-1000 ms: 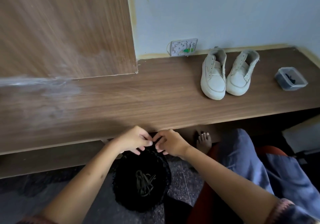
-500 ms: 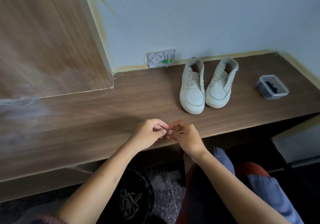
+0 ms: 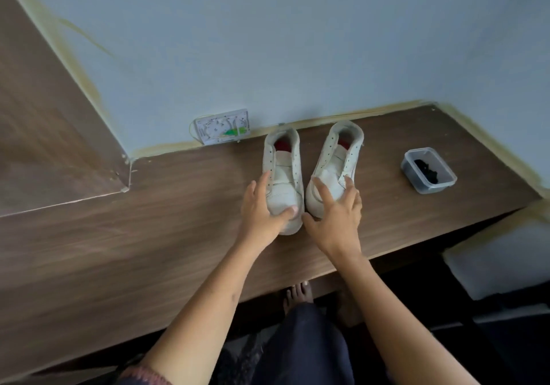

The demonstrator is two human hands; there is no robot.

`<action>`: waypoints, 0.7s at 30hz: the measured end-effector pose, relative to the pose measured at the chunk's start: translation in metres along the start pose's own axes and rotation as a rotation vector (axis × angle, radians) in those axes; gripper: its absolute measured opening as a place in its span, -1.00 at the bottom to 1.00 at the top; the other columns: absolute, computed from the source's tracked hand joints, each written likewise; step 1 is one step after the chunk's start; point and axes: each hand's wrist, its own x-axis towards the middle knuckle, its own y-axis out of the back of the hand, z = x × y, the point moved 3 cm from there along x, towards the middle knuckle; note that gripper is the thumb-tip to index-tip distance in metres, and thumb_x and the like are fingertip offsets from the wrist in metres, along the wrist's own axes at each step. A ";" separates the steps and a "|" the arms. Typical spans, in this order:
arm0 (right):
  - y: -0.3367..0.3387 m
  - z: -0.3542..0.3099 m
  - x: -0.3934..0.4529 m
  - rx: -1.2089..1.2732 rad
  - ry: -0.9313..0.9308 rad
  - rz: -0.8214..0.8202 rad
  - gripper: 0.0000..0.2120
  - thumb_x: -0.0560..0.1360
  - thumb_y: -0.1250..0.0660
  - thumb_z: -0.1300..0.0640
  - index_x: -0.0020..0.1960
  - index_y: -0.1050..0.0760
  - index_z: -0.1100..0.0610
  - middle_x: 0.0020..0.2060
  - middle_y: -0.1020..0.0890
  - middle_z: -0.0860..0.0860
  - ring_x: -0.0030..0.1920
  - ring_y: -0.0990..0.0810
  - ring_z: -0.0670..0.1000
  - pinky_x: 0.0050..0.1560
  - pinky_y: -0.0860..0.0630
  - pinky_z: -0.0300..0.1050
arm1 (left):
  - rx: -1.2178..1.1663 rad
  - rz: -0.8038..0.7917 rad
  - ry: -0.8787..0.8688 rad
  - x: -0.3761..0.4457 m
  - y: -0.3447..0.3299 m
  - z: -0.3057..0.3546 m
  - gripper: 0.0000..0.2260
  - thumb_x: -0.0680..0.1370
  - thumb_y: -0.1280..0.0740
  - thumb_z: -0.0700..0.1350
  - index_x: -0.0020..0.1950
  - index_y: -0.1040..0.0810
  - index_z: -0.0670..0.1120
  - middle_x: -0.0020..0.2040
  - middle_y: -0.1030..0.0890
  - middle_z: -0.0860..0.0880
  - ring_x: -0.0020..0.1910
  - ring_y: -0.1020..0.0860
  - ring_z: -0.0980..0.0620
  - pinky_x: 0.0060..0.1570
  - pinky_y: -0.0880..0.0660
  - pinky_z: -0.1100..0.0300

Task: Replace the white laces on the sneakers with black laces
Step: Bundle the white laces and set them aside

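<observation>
Your left hand grips the toe of the left sneaker: fingers lie along its outer side, thumb across the toe cap. Your right hand grips the toe of the right sneaker: fingers spread over the top, thumb at the inner side of the toe. Both sneakers stand upright on the counter, side by side, heels toward the wall at 12 o'clock, toes toward you at 6 o'clock. Their eyelets show no laces. At 3 o'clock from the sneakers, well apart, sits a clear tub holding black laces. At 10 o'clock from the sneakers, a socket plate is on the wall.
</observation>
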 end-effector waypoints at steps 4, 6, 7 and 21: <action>-0.004 0.022 0.021 0.003 0.025 -0.082 -0.43 0.52 -0.35 -0.10 0.48 -0.24 -0.19 0.55 0.15 0.17 0.51 0.01 0.37 0.48 -0.14 0.23 | -0.125 0.072 0.071 0.013 -0.019 -0.001 -0.13 0.39 -0.55 -0.03 0.56 -0.11 0.13 0.51 -0.24 0.03 0.48 -0.23 0.04 0.40 -0.21 0.14; -0.004 0.028 0.022 0.000 0.048 -0.055 -0.45 0.54 -0.34 -0.11 0.47 -0.24 -0.19 0.56 0.15 0.16 0.52 0.01 0.36 0.46 -0.20 0.24 | -0.172 0.110 0.079 0.016 -0.025 0.001 -0.12 0.36 -0.57 -0.06 0.55 -0.15 0.13 0.49 -0.28 0.07 0.46 -0.26 0.08 0.34 -0.22 0.22; -0.003 0.032 0.022 0.012 0.044 -0.045 -0.46 0.54 -0.34 -0.11 0.46 -0.24 -0.20 0.56 0.16 0.15 0.52 0.02 0.35 0.45 -0.22 0.24 | -0.176 0.116 0.082 0.017 -0.030 0.004 -0.13 0.35 -0.57 -0.06 0.55 -0.17 0.13 0.49 -0.28 0.08 0.45 -0.26 0.09 0.34 -0.23 0.22; 0.059 0.108 0.015 0.157 0.135 -0.082 -0.60 0.50 -0.40 -0.06 0.30 -0.43 -0.26 0.55 -0.08 -0.05 0.41 -0.31 -0.03 0.38 -0.36 0.02 | -0.135 0.101 0.051 0.004 -0.091 0.043 -0.20 0.30 -0.60 -0.05 0.44 -0.28 0.12 0.35 -0.39 0.10 0.32 -0.38 0.04 0.24 -0.38 0.11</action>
